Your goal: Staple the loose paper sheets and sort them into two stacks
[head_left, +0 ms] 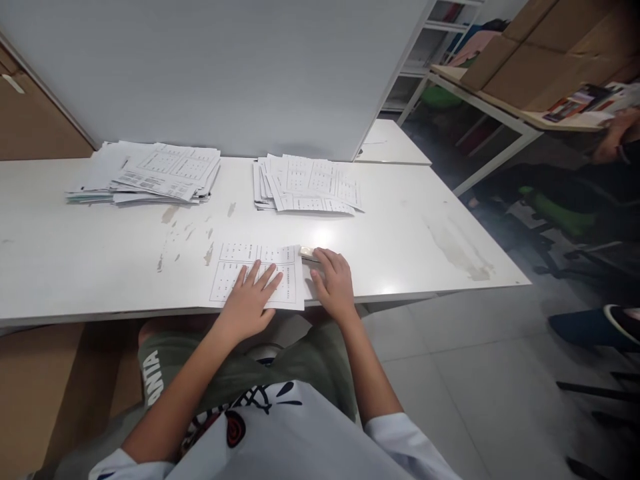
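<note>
A printed sheet of paper (pixel 290 290) with ruled boxes and small text lies at the front edge of the white table. My left hand (pixel 247 300) rests flat on it with the fingers spread, pressing it to the tabletop. Just beyond the sheet's right edge, my right hand (pixel 335 283) has its fingers curled over a small pale oblong object (pixel 307 252). Only the left end of that object shows, close to the paper's upper right corner; the fingers cover the rest, so its exact kind is unclear.
Two loose stacks of printed papers, a left one (pixel 165 173) and a right one (pixel 310 187), sit at the back against a grey panel (pixel 230 73). Cardboard boxes (pixel 540 67) stand on another table at right, where a person's arm (pixel 613 137) shows.
</note>
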Action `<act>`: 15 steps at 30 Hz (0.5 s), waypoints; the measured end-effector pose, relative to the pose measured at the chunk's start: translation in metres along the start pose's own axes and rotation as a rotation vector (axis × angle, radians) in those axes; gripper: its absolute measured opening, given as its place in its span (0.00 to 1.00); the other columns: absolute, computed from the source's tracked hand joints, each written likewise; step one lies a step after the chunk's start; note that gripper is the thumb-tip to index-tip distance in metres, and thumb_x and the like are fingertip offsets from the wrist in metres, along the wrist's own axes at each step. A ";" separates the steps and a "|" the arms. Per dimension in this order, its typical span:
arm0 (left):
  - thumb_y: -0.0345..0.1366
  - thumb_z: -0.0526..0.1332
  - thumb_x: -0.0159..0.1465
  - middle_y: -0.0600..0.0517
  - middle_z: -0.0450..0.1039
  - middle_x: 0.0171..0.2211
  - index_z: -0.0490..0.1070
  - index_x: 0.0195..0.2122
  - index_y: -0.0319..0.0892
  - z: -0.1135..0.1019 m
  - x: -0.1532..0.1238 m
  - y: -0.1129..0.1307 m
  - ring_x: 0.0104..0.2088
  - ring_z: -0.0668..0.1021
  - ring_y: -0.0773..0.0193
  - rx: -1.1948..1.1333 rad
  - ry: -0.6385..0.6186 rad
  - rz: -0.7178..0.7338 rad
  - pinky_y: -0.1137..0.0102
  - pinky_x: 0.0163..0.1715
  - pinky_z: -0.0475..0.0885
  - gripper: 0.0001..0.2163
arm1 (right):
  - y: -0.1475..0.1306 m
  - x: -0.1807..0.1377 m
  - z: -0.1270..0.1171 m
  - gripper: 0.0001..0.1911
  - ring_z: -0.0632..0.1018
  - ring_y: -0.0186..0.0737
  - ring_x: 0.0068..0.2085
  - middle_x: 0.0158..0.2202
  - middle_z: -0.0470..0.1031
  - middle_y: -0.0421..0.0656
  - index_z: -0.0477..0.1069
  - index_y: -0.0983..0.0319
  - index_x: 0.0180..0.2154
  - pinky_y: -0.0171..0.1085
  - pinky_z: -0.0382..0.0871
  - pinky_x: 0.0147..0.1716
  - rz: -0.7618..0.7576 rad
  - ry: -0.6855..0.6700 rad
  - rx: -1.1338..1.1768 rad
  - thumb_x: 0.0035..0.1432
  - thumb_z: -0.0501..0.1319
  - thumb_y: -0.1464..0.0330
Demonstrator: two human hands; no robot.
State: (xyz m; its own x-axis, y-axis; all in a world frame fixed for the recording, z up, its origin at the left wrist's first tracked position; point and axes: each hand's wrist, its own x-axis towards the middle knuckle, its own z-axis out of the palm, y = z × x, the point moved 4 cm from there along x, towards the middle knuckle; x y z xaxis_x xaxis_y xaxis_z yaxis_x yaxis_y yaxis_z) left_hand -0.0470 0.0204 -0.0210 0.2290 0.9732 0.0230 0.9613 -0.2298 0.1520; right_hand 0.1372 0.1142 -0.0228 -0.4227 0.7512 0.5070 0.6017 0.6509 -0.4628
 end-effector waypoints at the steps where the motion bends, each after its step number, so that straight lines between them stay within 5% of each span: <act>1: 0.36 0.55 0.64 0.51 0.46 0.71 0.51 0.70 0.45 -0.001 -0.001 -0.003 0.71 0.46 0.44 0.002 -0.007 0.022 0.47 0.68 0.44 0.32 | 0.000 0.000 0.000 0.22 0.68 0.47 0.61 0.59 0.69 0.49 0.62 0.57 0.61 0.54 0.56 0.64 -0.005 -0.003 0.010 0.68 0.49 0.63; 15: 0.37 0.56 0.62 0.48 0.46 0.71 0.50 0.70 0.45 0.000 -0.014 0.006 0.71 0.46 0.41 -0.007 -0.014 0.035 0.44 0.67 0.43 0.33 | 0.003 -0.002 0.002 0.22 0.67 0.47 0.62 0.59 0.69 0.49 0.63 0.57 0.61 0.60 0.52 0.66 0.014 0.039 0.025 0.67 0.49 0.69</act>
State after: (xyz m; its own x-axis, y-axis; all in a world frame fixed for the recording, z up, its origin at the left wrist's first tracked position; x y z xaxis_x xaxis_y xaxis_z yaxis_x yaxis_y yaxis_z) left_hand -0.0441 0.0055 -0.0204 0.2649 0.9642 0.0147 0.9514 -0.2638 0.1586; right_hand 0.1384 0.1147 -0.0265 -0.3875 0.7557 0.5279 0.5899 0.6433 -0.4880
